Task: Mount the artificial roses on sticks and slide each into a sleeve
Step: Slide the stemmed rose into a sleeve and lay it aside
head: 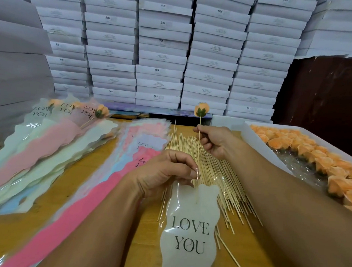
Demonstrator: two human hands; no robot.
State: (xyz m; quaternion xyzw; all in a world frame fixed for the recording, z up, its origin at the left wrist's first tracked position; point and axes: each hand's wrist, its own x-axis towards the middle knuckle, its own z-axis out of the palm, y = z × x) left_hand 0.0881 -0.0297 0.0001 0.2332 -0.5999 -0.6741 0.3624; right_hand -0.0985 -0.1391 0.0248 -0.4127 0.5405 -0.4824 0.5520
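Bamboo stick (198,143), thin and light, pinched mid-shaft by the right hand (213,142), rose (201,109) up; left hand (164,174) pinches the slippery sleeve (190,227) mouth (crease-prone) above the counter (89,181).

head view, looking forward and down, close over the table (107,228)

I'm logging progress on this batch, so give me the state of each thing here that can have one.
Rose: mounted on a stick, upright.
Stick: lower end already inside the sleeve.
Sleeve: mouth held open, rose not yet in.
Right hand: pinches the stick.
Left hand: pinches the sleeve's top edge.
Tray of roses: partly emptied.
Finished sleeves: filled, stacked at left.
Loose sticks: unused pile.
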